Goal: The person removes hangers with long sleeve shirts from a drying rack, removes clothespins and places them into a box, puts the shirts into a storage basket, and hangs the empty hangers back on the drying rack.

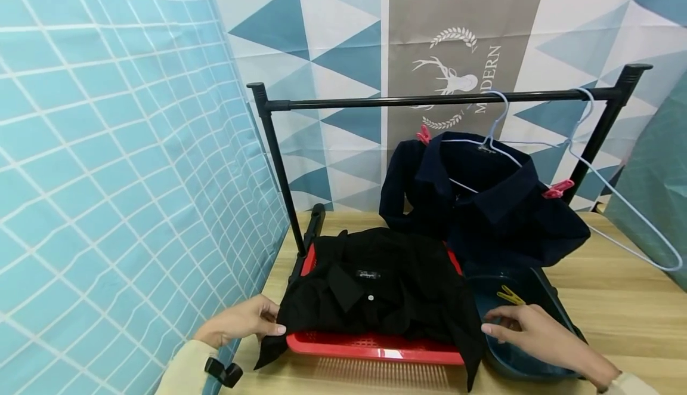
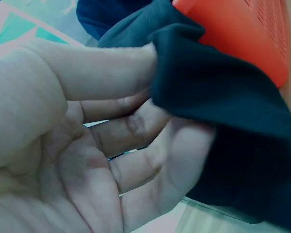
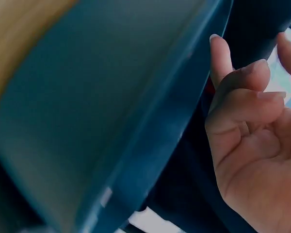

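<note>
A black collared shirt (image 1: 413,281) lies spread over a red basket (image 1: 376,350), its label and one white button facing up. At the shirt's left side my left hand (image 1: 249,321) pinches a bit of the black cloth between thumb and fingers; the left wrist view shows the pinched fold (image 2: 184,82) up close. My right hand (image 1: 528,329) is above a dark blue basin (image 1: 515,362), its fingers loosely bent and holding nothing. Close beyond those fingers, a yellow clothespin (image 1: 510,295) is in the basin. The right wrist view shows the hand (image 3: 257,131) beside the basin's rim.
Behind the basket stands a black rack with a crossbar (image 1: 376,102). From it hang a navy shirt (image 1: 499,204) on a hanger, with pink clothespins (image 1: 558,190) at its shoulders, and a bare pale hanger (image 1: 638,189) at the right. A blue tiled sheet (image 1: 107,174) borders the left.
</note>
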The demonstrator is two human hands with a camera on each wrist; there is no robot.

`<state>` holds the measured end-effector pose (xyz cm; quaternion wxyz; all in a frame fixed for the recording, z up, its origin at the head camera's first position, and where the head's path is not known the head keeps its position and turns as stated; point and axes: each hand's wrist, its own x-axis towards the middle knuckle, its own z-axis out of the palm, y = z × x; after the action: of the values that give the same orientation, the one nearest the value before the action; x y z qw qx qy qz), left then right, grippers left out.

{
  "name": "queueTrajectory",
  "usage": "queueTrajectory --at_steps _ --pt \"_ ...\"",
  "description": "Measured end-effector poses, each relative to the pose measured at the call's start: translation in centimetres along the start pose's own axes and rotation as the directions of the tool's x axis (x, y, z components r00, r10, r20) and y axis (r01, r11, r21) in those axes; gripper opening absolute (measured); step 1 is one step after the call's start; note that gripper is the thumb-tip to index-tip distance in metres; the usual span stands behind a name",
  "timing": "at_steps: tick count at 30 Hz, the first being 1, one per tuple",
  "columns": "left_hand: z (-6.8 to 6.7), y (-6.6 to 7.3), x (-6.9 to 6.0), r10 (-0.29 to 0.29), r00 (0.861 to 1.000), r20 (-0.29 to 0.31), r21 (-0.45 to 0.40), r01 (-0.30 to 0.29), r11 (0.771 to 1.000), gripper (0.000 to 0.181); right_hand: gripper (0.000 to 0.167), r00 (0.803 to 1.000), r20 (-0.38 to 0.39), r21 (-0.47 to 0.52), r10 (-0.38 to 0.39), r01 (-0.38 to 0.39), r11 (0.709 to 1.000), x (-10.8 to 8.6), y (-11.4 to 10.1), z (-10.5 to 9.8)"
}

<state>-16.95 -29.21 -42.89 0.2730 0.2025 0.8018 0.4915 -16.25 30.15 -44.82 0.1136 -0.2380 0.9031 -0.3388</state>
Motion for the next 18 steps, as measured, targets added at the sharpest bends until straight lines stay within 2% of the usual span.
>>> queueTrajectory --at_steps 2,6,10,15,18 --pt "0.0 0.1 0.1 0.004 1.000 -0.012 -0.005 -0.004 1.000 0.016 0.036 1.000 0.030 0.073 -0.002 0.000 0.997 0.3 -0.2 0.3" --pt "-0.3 0.9 0.0 -0.015 0.999 -0.047 -0.012 0.014 1.000 0.016 0.027 0.998 0.064 0.183 0.013 -0.025 0.983 0.7 -0.9 0.7" --pt "-0.7 1.7 -0.1 -0.046 0.996 -0.081 -0.081 0.039 0.996 0.024 0.023 0.999 0.046 0.198 -0.009 0.000 0.980 0.9 -1.7 0.7" --pt "-0.9 3.0 0.0 -0.035 0.989 -0.142 -0.128 0.016 0.992 0.044 0.023 1.000 0.020 0.196 -0.022 0.018 0.980 1.0 -2.5 -0.3" --pt "-0.9 4.0 0.5 -0.005 0.981 -0.193 -0.116 -0.018 0.993 0.037 0.022 1.000 -0.013 0.188 -0.022 0.025 0.982 1.3 -3.3 -1.0"
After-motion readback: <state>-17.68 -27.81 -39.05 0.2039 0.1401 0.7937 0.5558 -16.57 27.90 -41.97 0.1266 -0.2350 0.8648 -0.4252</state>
